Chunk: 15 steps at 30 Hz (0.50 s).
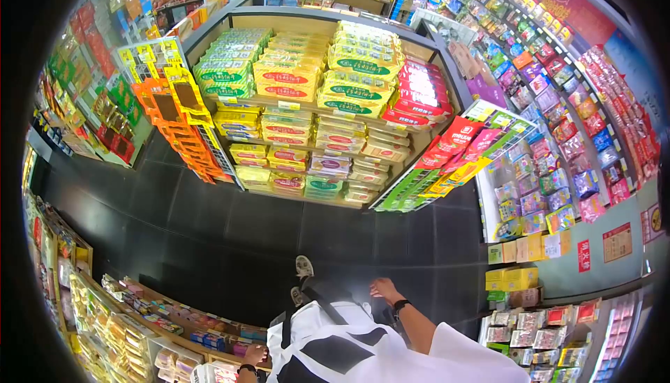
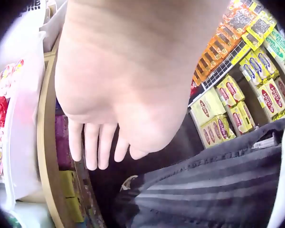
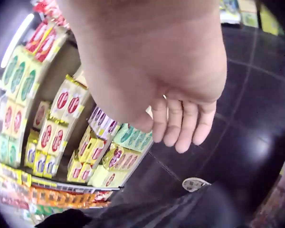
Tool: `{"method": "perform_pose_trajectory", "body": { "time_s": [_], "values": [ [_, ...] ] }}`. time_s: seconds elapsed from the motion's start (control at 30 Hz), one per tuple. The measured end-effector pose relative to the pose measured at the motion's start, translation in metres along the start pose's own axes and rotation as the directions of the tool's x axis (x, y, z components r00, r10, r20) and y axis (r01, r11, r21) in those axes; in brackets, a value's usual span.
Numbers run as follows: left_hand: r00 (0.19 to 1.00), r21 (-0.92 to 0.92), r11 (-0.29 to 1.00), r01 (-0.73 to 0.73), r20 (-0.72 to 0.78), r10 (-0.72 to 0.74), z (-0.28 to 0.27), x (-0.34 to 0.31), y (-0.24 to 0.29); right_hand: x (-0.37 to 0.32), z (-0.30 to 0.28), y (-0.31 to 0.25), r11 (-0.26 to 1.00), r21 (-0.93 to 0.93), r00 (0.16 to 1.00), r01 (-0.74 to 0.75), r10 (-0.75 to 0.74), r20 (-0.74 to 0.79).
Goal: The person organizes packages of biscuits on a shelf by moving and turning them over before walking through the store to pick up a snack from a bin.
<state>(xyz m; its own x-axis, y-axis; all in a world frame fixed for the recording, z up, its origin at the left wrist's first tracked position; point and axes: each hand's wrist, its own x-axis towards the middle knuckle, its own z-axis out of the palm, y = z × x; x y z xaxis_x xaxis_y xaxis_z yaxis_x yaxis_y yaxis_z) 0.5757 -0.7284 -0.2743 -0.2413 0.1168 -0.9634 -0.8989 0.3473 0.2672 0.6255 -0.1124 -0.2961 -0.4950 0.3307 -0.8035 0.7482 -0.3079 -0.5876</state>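
My left hand [image 1: 256, 355] hangs low by the wooden edge [image 2: 46, 142] of the snack shelf on the left. Its fingers [image 2: 91, 145] point down, nearly straight, and hold nothing. My right hand [image 1: 383, 289] hangs over the dark floor, its fingers [image 3: 181, 126] loosely bent around nothing. A white bag or apron-like cloth with straps [image 1: 328, 327] lies across the front of my body. Ahead stands a shelf unit [image 1: 279, 104] stacked with biscuit packs [image 1: 359, 69] in yellow, green and red wrappers.
Orange and yellow snack packs [image 1: 171, 104] hang on a wire rack at the unit's left end; red packs [image 1: 457, 139] hang at its right. A wall of bagged sweets [image 1: 551, 139] runs along the right. Yellow boxes [image 1: 520, 278] stand beside the dark tiled floor [image 1: 230, 229].
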Motion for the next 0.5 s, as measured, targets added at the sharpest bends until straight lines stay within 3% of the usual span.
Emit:
{"method": "perform_pose_trajectory", "body": {
  "time_s": [0.03, 0.07, 0.1, 0.13, 0.17, 0.23, 0.27, 0.37, 0.5],
  "values": [
    [0.996, -0.145, 0.987, -0.074, 0.032, 0.079, 0.001, 0.006, -0.002, -0.006, 0.002, -0.019, 0.993, -0.104, 0.997, 0.063, -0.058, 0.050],
    [0.965, 0.126, 0.958, -0.259, 0.005, 0.260, 0.004, 0.012, 0.000, -0.009, 0.003, -0.034, 0.970, -0.203, 0.988, 0.131, -0.112, 0.106],
    [0.901, 0.390, 0.826, -0.407, 0.023, 0.433, 0.008, 0.017, 0.004, -0.003, 0.002, -0.035, 0.891, -0.368, 0.963, 0.265, -0.223, 0.155],
    [0.811, 0.618, 0.607, -0.500, 0.087, 0.579, 0.011, 0.020, 0.011, 0.009, -0.003, -0.027, 0.768, -0.512, 0.923, 0.384, -0.316, 0.219],
    [0.819, 0.520, 0.694, -0.498, 0.019, 0.574, 0.015, 0.025, 0.017, 0.015, -0.009, -0.025, 0.606, -0.633, 0.874, 0.481, -0.385, 0.296],
    [0.847, 0.289, 0.832, -0.474, -0.109, 0.520, 0.021, 0.041, 0.025, -0.014, -0.007, -0.041, 0.725, -0.572, 0.923, 0.384, -0.319, 0.214],
    [0.861, 0.288, 0.860, -0.422, -0.171, 0.479, 0.024, 0.047, 0.031, -0.025, -0.004, -0.046, 0.782, -0.529, 0.944, 0.330, -0.281, 0.174],
    [0.789, 0.423, 0.760, -0.493, -0.151, 0.596, 0.024, 0.048, 0.051, -0.031, -0.011, -0.033, 0.615, -0.729, 0.950, 0.301, -0.263, 0.171],
    [0.834, 0.489, 0.751, -0.444, -0.082, 0.546, 0.021, 0.061, 0.072, -0.030, -0.034, 0.009, 0.734, -0.660, 0.986, 0.160, -0.148, 0.075]
  ]
}}
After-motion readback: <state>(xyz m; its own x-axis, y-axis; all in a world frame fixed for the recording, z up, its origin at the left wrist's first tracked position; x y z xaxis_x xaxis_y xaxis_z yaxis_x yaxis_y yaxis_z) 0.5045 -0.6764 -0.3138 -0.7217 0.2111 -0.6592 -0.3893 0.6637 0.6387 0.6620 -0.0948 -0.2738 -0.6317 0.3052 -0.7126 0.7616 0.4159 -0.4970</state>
